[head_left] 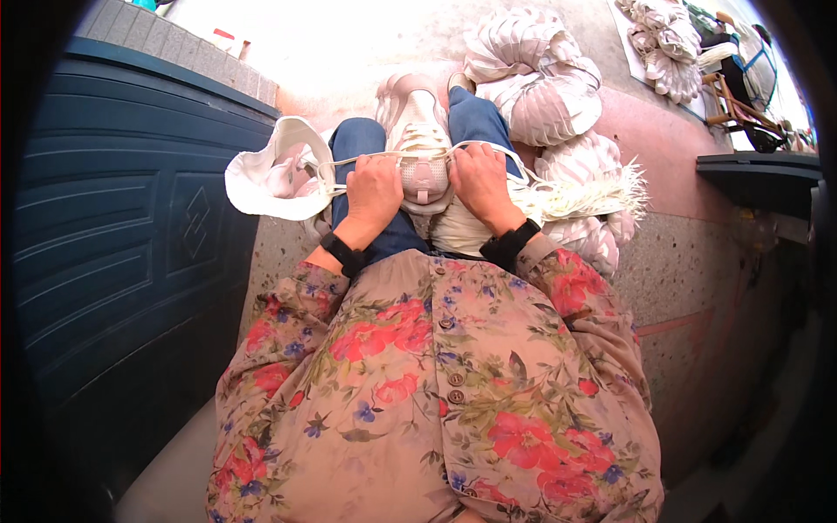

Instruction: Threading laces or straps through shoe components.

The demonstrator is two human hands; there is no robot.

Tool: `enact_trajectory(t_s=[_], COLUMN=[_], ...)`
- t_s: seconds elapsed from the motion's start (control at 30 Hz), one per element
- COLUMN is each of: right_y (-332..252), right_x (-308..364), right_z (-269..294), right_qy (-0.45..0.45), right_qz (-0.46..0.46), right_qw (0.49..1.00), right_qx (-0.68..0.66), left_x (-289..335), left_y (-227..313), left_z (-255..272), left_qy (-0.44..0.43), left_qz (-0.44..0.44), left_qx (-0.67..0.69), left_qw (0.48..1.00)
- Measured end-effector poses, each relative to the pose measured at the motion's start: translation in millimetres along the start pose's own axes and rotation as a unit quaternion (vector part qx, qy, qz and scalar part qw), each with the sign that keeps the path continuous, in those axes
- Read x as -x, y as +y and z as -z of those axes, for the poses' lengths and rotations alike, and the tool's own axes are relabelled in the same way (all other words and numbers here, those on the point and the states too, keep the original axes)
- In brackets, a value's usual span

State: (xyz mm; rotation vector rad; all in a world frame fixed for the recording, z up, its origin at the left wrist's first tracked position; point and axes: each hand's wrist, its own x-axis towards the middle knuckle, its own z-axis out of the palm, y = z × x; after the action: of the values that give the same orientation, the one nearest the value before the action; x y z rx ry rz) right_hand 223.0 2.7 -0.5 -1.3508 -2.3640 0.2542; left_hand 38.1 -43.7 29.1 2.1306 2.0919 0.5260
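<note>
A pale pink and white sneaker (425, 180) rests between my knees, its heel end with a pull tab toward me. White crossed laces (420, 139) run up its front. My left hand (375, 187) is closed on a white shoelace at the shoe's left side. On the other side my right hand (482, 181) pinches the lace too, fingers curled. The lace stretches across the shoe opening between both hands, and loose ends trail outward past each. The fingertips are partly hidden by the backs of my hands.
Left of my knee is a white cloth bag (248, 187) with a pinkish shoe inside. A bunch of white laces (580, 199) lies over my right side. Bundled pale shoes (536, 78) sit beyond. A dark blue panelled door (105, 235) stands left, a dark ledge (754, 174) right.
</note>
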Motion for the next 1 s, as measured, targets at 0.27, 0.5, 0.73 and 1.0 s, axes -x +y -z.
enact_trajectory(t_s=[0.27, 0.5, 0.73, 1.0], right_y=[10.9, 11.8, -0.3, -7.2], right_x=[4.9, 5.9, 0.5, -27.0], right_z=[-7.4, -9.4, -0.8, 8.1], right_qy=[0.062, 0.042, 0.039, -0.087], right_qz=[0.027, 0.011, 0.064, 0.224], right_qw=[0.993, 0.996, 0.997, 0.944], right_qx=[-0.095, -0.076, 0.000, 0.228], left_x=[-43.2, -98.6, -114.8, -122.9], left_y=[18.4, 50.1, 25.3, 7.9], left_z=[17.5, -35.8, 2.5, 41.8], left_qy=[-0.059, -0.231, -0.298, -0.244], left_qz=[-0.064, -0.124, 0.201, 0.249], left_qx=[0.070, 0.079, 0.508, 0.549], left_qw=[0.994, 0.962, 0.782, 0.760])
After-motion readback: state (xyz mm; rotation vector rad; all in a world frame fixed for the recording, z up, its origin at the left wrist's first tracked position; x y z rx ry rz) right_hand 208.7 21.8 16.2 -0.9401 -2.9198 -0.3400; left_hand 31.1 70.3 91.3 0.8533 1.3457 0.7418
